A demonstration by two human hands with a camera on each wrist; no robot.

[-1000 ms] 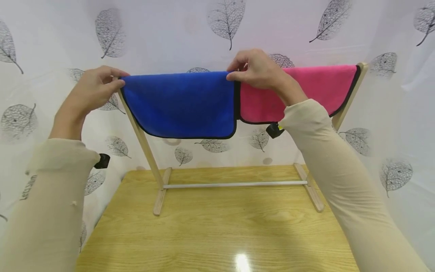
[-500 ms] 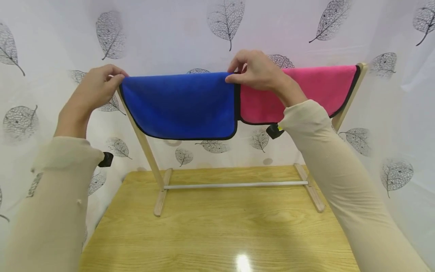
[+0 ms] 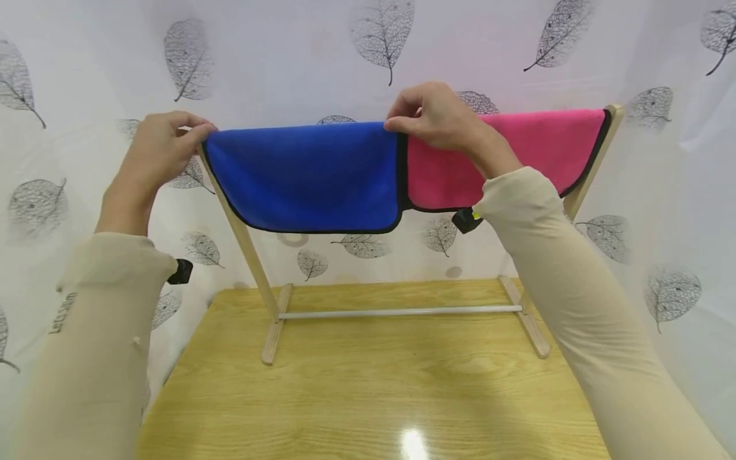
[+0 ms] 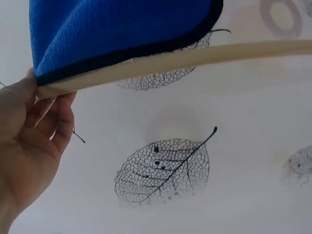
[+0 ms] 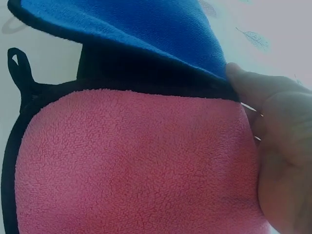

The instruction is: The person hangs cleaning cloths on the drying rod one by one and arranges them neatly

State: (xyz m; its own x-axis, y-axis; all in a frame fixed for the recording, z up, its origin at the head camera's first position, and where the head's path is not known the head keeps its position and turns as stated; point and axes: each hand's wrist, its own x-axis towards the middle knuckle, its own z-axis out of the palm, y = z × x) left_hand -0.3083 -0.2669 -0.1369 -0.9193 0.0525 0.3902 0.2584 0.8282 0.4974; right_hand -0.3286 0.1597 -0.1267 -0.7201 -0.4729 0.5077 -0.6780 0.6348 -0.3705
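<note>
A blue towel [image 3: 305, 179] with dark edging hangs folded over the top of a wooden rack. At its upper left corner, by the head of the rack's left post, my left hand [image 3: 163, 144] pinches the fold. In the left wrist view, the thumb lies by the blue towel [image 4: 117, 36] and the fingers curl beneath the post's end [image 4: 58, 88]. My right hand [image 3: 434, 118] pinches the blue towel's upper right edge, where it meets a pink towel [image 3: 540, 150]. The right wrist view shows the thumb against the blue cloth, with the pink towel [image 5: 141, 156] alongside and a black hanging loop [image 5: 20, 73].
The rack's feet [image 3: 276, 326] stand on a wood-grain table [image 3: 368, 383], joined by a low white rod [image 3: 397, 312]. A pale curtain [image 3: 276, 57] printed with leaf skeletons hangs close behind. The right post [image 3: 598, 156] rises beside the pink towel.
Over the last second my left hand has shifted slightly right, closing in at the blue towel's corner. The right hand stays nearly in place, and the towels hang almost as before.
</note>
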